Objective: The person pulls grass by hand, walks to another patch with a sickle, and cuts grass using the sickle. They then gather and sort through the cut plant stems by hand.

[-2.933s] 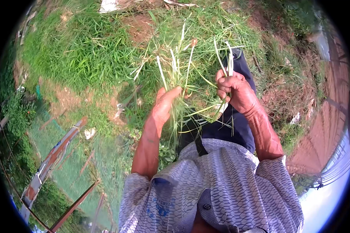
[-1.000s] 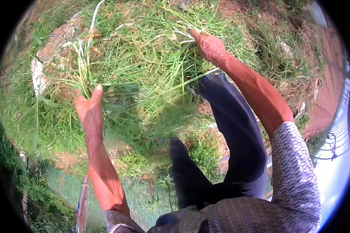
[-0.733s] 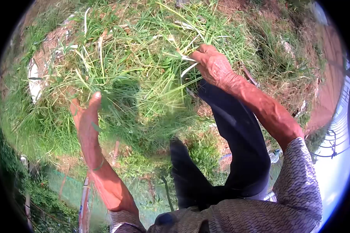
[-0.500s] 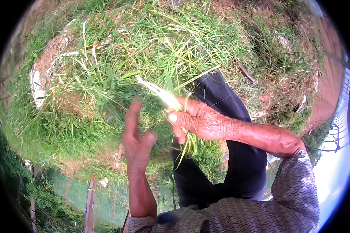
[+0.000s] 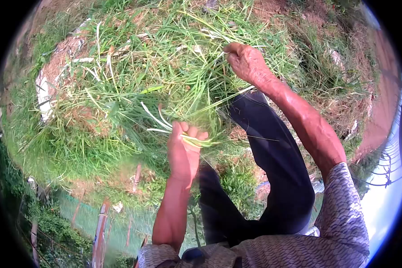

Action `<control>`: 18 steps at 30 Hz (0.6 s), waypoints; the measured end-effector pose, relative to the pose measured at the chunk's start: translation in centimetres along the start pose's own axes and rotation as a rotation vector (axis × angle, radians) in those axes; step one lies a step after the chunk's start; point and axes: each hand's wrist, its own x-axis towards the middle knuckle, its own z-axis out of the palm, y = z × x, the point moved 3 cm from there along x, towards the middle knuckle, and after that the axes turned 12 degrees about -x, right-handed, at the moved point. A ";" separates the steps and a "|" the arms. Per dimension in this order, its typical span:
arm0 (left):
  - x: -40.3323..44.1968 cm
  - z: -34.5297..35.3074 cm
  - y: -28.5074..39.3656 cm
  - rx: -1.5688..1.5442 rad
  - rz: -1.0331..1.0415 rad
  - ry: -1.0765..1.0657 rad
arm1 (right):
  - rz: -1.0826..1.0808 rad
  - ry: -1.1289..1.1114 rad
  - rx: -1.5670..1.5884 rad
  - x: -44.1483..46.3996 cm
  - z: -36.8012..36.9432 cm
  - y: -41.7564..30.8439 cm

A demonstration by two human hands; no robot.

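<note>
My left hand (image 5: pixel 183 152) is closed around a small bunch of thin stalks, white at one end and yellow-green at the other (image 5: pixel 158 119). The white ends point up and left from the fist, while the green part shows across the fingers. Further forward and right, my right hand (image 5: pixel 248 64) is closed in a pinch at the pile of loose green stalks (image 5: pixel 205 80). A pale stalk end shows at its fingertips, with long green blades trailing below; how many it grips I cannot tell.
My bent legs in dark trousers (image 5: pixel 277 156) lie below the right arm. Cut grass (image 5: pixel 94 152) covers the ground, with a white scrap (image 5: pixel 43 96) at left. A wooden post (image 5: pixel 100 232) and green netting (image 5: pixel 76 219) stand lower left, and coiled wire (image 5: pixel 386 165) at right.
The bunch of white-ended stalks has passed from my right hand to my left, which has closed on it. My right hand has moved forward to the pile and pinches there.
</note>
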 end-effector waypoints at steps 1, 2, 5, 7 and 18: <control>0.3 -0.1 0.7 -0.004 0.000 -0.034 | 0.045 0.058 -0.006 1.8 0.7 1.6; 0.4 -0.2 1.2 -0.007 0.000 -0.066 | 0.090 0.115 -0.010 3.5 1.3 3.1; 0.7 0.7 1.9 -0.023 0.003 -0.103 | 0.152 -0.115 -0.265 5.4 3.4 5.0; 0.9 1.7 1.6 -0.101 0.021 -0.126 | 0.091 -0.128 -0.333 4.6 3.5 5.3; 2.5 4.7 -1.9 0.371 -0.077 -0.014 | -0.032 -0.407 0.740 -11.9 -0.3 -3.2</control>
